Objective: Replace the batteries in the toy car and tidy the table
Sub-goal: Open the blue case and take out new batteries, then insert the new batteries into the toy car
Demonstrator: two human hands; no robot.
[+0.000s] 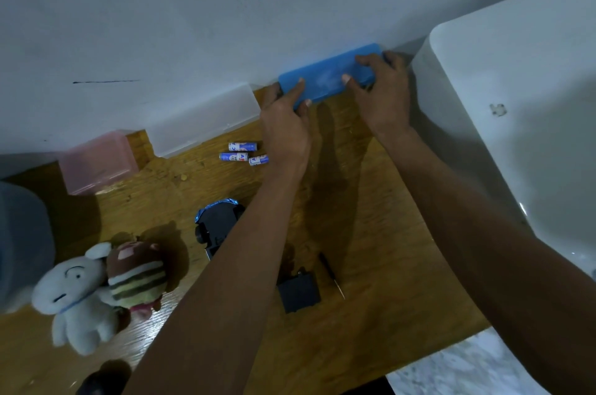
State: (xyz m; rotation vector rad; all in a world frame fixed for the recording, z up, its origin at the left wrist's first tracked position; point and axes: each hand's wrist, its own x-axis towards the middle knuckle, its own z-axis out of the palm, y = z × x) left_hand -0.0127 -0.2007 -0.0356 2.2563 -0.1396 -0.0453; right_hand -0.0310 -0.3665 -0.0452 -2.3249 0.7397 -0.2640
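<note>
With both hands, left hand [285, 123] and right hand [382, 88], gripping the blue box [325, 77] at the counter's [371, 201] far edge, I'd steady one end and lift the lid evenly, the toy car [216, 227] waiting near left.

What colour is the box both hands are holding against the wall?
Blue: the flat rectangular plastic box is solid blue, seen in the head view.

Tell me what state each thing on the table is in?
blue box: closed, against the wall, held by both hands.
left hand: gripping the box.
right hand: gripping the box.
batteries: three, loose.
toy car: upside down.
battery cover: off.
screwdriver: lying flat.
</note>
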